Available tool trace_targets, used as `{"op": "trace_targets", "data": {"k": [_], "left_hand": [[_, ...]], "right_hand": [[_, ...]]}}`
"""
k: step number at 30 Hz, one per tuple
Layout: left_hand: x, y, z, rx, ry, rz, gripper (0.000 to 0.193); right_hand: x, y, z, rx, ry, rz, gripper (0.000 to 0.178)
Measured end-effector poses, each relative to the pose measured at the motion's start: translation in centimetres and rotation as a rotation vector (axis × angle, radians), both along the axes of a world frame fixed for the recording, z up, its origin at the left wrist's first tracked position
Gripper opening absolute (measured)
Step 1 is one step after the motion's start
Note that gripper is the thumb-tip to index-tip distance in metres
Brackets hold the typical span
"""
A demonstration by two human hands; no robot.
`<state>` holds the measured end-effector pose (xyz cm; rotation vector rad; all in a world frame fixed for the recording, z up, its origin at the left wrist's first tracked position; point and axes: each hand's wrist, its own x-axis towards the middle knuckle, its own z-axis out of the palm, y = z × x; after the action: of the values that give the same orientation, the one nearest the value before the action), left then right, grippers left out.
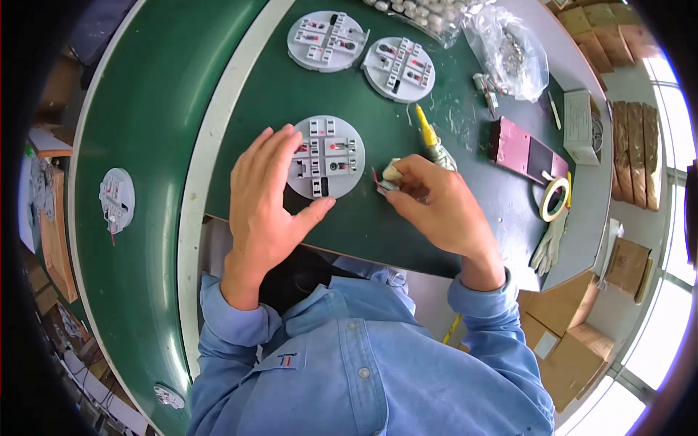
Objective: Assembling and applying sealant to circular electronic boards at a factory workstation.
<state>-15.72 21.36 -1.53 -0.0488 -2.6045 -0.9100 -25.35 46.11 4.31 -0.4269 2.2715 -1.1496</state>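
A round light-grey plastic plate [351, 149] lies on the green bench in front of me. It has raised slots, with small red and black parts in them. My left hand [265, 192] is at its left and near edge, fingers stretched and thumb spread away, partly covering the rim. Just right of the plate, my right hand [440, 207] pinches a small whitish part with thin wires [387, 184], one of them red. The fingers hide most of that part, so its kind does not show. Beyond the right hand lies a tool with a yellow cone tip [426, 129].
Two similar round plates [327, 41] [399, 69] sit farther back. Bagged parts [507, 54], small cylindrical parts [486, 94], a maroon box [531, 149], a tape roll [555, 199] and a glove [549, 245] lie rightward. Leftward, a green conveyor belt [156, 145] carries more plates [117, 200].
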Motion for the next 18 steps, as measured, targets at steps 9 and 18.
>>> {"op": "trace_targets", "data": {"k": [9, 18], "left_hand": [[0.7, -0.2, -0.6, -0.003, -0.012, 0.038, 0.093], [0.6, -0.8, -0.8, 0.15, -0.066, 0.032, 0.101]], "right_hand": [[1.2, -0.5, -0.8, 0.125, 0.653, 0.169, 0.036], [1.3, -4.6, 0.9, 0.026, 0.459, -0.018, 0.035]]}}
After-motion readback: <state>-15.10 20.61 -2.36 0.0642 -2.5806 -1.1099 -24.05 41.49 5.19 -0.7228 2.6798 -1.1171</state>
